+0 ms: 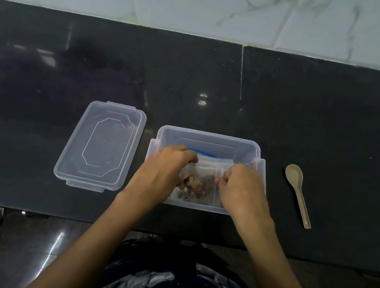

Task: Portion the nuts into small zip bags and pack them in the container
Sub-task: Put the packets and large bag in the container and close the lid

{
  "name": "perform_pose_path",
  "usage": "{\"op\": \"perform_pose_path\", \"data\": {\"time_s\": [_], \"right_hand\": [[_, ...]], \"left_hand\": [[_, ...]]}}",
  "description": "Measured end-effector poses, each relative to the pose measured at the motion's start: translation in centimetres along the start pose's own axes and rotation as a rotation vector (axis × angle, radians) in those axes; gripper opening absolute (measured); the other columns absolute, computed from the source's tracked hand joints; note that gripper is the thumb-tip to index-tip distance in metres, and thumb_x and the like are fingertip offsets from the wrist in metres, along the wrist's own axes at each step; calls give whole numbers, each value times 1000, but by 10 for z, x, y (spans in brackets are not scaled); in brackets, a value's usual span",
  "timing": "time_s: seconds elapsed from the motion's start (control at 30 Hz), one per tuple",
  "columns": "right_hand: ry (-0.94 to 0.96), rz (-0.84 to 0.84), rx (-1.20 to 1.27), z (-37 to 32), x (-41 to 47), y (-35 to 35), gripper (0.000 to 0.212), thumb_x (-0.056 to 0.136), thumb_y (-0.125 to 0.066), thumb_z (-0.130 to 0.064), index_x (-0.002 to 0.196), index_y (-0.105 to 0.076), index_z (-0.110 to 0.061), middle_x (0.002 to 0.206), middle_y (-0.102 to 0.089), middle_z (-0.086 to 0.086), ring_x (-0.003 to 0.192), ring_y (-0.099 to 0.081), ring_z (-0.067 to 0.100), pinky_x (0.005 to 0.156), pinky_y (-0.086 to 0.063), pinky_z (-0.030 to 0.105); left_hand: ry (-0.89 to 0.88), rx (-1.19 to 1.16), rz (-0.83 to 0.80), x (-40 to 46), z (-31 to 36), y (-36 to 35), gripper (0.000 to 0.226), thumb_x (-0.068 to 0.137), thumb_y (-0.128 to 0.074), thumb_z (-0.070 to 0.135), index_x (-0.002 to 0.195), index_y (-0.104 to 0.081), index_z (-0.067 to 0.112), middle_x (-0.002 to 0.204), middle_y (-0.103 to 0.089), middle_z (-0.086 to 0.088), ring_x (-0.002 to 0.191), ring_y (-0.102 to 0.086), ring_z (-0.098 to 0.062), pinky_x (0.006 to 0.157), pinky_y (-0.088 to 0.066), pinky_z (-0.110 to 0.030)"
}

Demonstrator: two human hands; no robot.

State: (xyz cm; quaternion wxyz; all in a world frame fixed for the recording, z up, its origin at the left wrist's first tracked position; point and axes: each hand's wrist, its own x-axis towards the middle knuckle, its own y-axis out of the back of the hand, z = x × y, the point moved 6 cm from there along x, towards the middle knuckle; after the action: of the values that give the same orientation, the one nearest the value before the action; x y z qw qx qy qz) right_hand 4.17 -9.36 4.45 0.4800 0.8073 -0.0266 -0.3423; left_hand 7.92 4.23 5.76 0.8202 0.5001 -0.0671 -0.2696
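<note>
Zip bag (203, 181) (nuts inside) pinched between left hand (169, 165), right hand (241, 183)

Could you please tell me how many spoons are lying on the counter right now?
1. The beige spoon lies on the black counter, right of the clear container, apart from it. Nothing suggests another is hidden.

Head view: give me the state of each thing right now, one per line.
Container: open, lid off, bags inside.
Lid: flat on the counter, left of the container.
Nut bag: in the container, nuts inside, held by both hands.
Blue-strip bag: in the container behind the nut bag.
Spoon: on the counter, right, untouched.
Left hand: grips the bag.
Right hand: pinches the bag.
</note>
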Motion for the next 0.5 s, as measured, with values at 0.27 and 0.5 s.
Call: {"op": "perform_pose_path", "data": {"time_s": [0.27,0.5], "right_hand": [[182,72,89,-23,-17,30,20,90,-59,-31,109,-57,-24,102,-63,-3,85,-58,9,78,-50,26],[471,75,107,-101,-6,35,9,89,-62,-27,98,-61,-24,94,-66,-5,82,-61,8,65,-46,19]], "left_hand": [[25,-184,267,-18,-10,31,36,77,-75,18,111,-64,20,114,-62,8,101,-55,-6,91,-37,-13],[330,-480,574,-56,-57,62,33,82,-69,18,111,-58,29,105,-55,22,95,-52,4,80,-40,-7]]}}
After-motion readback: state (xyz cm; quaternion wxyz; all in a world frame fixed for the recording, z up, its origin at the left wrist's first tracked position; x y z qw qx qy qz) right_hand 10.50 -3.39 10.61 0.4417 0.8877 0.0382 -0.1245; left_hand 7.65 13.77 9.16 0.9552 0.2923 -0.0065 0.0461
